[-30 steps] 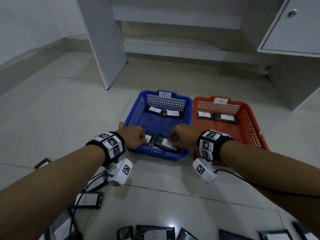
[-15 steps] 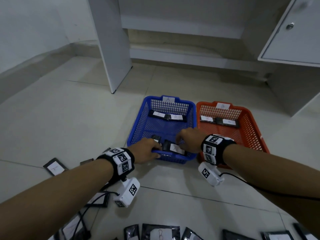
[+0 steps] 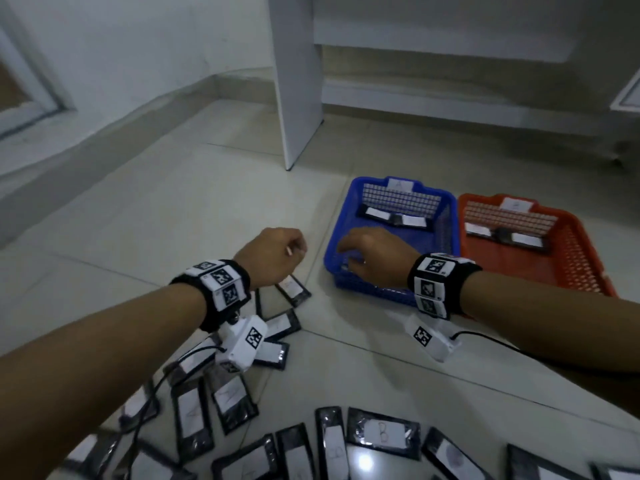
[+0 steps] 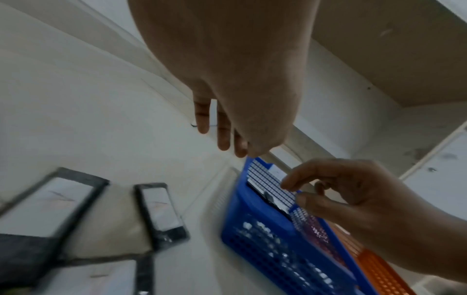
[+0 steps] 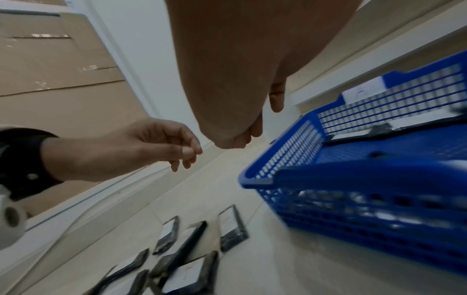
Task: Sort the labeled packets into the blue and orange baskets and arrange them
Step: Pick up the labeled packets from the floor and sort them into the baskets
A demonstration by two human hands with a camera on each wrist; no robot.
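Left hand (image 3: 273,255) has left the blue basket (image 3: 450,216), fingers loosely curled, empty; right hand (image 3: 375,256) hovers inside, fingers relaxed.

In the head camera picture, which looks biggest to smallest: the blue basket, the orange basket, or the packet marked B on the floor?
1-2. Blue basket and orange basket: alike, and the arm hides part of each, so unranked.
3. Packet marked B: smallest, though nearest the camera.

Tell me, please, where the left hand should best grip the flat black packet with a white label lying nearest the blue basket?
Probably from above: the flat black packet lies flat on the tiled floor, so pinch its long edges, which look clear, with the empty left hand.
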